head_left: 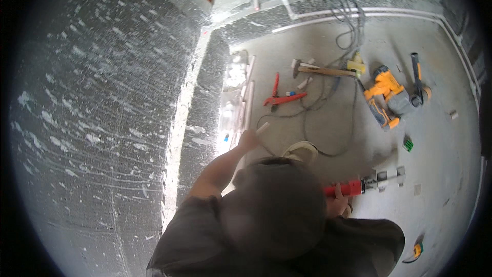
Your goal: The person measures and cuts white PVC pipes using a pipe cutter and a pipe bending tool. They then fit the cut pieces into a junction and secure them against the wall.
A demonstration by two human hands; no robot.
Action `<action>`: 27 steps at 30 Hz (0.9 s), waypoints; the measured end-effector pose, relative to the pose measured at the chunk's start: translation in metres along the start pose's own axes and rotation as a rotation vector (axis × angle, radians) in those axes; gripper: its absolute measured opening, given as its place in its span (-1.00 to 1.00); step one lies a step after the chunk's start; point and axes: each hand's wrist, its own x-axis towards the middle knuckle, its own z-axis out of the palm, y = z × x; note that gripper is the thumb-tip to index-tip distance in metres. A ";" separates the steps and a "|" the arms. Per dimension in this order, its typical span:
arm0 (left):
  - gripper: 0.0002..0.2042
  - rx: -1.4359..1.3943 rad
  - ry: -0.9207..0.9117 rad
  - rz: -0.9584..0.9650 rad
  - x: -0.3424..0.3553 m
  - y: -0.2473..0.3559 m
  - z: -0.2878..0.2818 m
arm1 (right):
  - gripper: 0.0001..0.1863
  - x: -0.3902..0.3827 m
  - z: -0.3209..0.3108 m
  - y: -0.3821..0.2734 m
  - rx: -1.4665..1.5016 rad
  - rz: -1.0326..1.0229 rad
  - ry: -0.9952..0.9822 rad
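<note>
At the foot of the wall, my left hand (248, 139) is closed around a short white plastic pipe (263, 127), whose end sticks out past the fingers. Over the floor on the right, my right hand (336, 204) grips the red handle of a pipe welding iron (352, 188). The iron's metal head, with round sockets on it, points to the right. My dark cap hides much of the space between my hands. Ahead of them lies a pair of red-handled pipe cutters (287, 98), spread apart, close to small white and blue fittings.
A hammer (328, 71) lies farther off, near a grey cable (353, 118) looping across the floor. An orange power tool (384, 92) stands at right. White pipes (249, 97) lie along the rough wall (102, 123). A tape measure (418, 249) is lower right.
</note>
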 end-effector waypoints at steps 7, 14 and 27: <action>-0.54 0.209 0.447 -0.001 0.046 -0.124 -0.027 | -0.69 0.001 0.008 -0.018 0.251 0.288 -0.021; -0.53 0.076 0.283 -0.274 0.091 -0.098 -0.113 | -0.70 0.006 -0.028 -0.083 -0.349 0.532 -0.374; -0.68 -1.232 0.353 -0.059 0.091 0.155 -0.224 | -0.68 0.048 0.047 -0.210 -0.565 0.292 -0.469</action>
